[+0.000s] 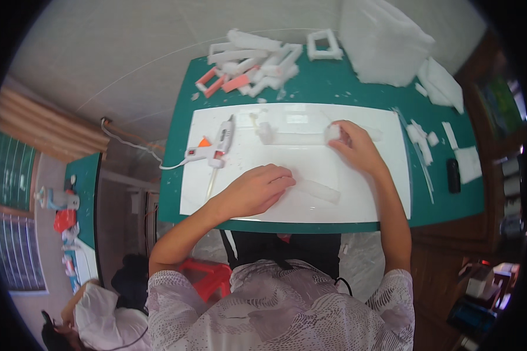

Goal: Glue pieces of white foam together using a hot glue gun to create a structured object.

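Foam stick point(319, 191) is pointing from the left hand point(257, 188), grip unclear, toward the board's point(369, 205) near right corner; the right hand point(359, 149) is pinching a white lump point(334, 133).

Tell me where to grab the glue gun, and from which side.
Best by its handle, probably from the left with the left hand: the glue gun lies on its side on the board, its handle jutting left beside the orange trigger, its nozzle pointing away from the person.
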Demonstrator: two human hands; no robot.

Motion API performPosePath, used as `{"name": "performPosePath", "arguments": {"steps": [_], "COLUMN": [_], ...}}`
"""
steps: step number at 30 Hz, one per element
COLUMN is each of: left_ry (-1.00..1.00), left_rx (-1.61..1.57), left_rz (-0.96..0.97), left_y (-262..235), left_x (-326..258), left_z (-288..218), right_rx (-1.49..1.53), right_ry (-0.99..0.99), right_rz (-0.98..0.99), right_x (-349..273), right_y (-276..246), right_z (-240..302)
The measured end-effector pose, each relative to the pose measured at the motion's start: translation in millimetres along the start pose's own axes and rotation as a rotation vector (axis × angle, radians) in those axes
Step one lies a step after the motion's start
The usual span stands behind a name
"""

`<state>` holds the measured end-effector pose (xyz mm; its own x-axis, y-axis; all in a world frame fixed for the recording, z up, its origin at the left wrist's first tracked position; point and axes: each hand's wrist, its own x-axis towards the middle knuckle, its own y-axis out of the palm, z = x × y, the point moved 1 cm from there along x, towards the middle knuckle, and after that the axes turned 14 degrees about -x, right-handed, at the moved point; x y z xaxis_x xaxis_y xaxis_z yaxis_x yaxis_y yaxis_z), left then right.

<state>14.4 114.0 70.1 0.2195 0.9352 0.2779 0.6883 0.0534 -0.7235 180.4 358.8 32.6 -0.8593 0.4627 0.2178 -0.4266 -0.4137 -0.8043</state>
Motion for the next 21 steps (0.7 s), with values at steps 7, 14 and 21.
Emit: {"name": "performPosePath", "arguments": {"steps": [7, 14, 21], "left_ry": [-0.379, -0.145, 0.057], "left_rx": [-0.089, -0.110, 0.124], "left_rz": [-0.279, 0.013, 0.153], "left_y": [-50.4, -0.7, 51.2], "left_x": [-63.7, -15.5, 40.0], "left_z": [29.5, 5.7, 5.8], "right_rx": [-0.027, -0.003, 0.020], "right_ry": [0.066, 0.034, 0.004], "right_rz": [0.000, 0.000, -0.011], "right_x": [-2.0, 5.6, 3.5], "right_y": [-4.1, -2.7, 3.1], "right_z": [-1.9, -5.8, -8.4]}}
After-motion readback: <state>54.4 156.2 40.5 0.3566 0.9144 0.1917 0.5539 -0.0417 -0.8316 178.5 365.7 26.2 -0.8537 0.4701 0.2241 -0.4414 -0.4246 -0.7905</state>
